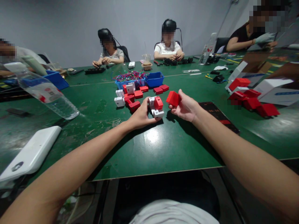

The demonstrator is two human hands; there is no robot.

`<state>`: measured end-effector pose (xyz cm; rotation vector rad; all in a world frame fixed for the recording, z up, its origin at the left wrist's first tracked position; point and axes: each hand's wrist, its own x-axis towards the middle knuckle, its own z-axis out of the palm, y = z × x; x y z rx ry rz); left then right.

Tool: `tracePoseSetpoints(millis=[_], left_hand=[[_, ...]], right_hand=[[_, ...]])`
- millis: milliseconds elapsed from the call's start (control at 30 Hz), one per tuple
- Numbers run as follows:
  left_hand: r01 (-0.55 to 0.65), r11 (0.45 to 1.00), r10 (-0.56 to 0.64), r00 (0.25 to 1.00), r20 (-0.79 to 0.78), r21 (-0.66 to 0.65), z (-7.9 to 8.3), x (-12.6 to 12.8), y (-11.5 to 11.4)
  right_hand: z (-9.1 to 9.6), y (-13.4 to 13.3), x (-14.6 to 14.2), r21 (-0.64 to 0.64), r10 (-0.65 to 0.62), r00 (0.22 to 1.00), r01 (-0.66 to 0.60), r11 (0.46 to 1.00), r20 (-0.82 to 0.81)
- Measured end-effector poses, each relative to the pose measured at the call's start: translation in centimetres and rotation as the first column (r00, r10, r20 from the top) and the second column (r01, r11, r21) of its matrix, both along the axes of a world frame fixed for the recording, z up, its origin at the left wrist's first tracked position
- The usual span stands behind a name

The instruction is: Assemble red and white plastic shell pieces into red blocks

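Note:
My left hand (141, 115) is closed around a small cluster of white power adapters (158, 114), its thumb along the near side. A red adapter (158, 103) sits on top of that cluster. Just to the right, my right hand (186, 107) grips another red adapter (173, 98) between thumb and fingers, slightly above the table and tilted. Beyond my left hand lies a loose pile of red adapters (134, 106) and white adapters (119, 101). Two red adapters (158, 90) lie side by side farther back.
Blue bins (154, 81) stand behind the pile, one full of coloured wires (130, 75). A phone (217, 116) lies by my right forearm. More red adapters (251, 99) and white boxes are at right; a bottle (50, 93) and white power bank (32, 152) at left. Several people sit around the table.

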<state>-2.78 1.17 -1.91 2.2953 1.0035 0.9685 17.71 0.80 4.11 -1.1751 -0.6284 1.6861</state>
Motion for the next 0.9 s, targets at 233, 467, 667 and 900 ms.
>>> tracePoseSetpoints(millis=[233, 467, 667, 900], left_hand=[[-0.003, 1.0, 0.003, 1.0, -0.006, -0.002, 0.1, 0.06, -0.05], [0.0, 1.0, 0.0, 1.0, 0.0, 0.007, 0.13, 0.05, -0.08], [-0.006, 1.0, 0.006, 1.0, 0.002, -0.007, 0.2, 0.08, -0.13], [0.002, 1.0, -0.002, 1.0, 0.012, 0.001, 0.23, 0.13, -0.15]], right_hand=[[0.13, -0.16, 0.17, -0.01, 0.002, 1.0, -0.001, 1.0, 0.024], [0.06, -0.1, 0.57, -0.028, 0.049, 0.996, -0.051, 0.998, -0.071], [0.01, -0.08, 0.66, -0.016, 0.056, 0.995, -0.058, 0.998, -0.079], [0.0, -0.09, 0.49, -0.014, 0.03, 0.999, -0.03, 0.999, -0.014]])
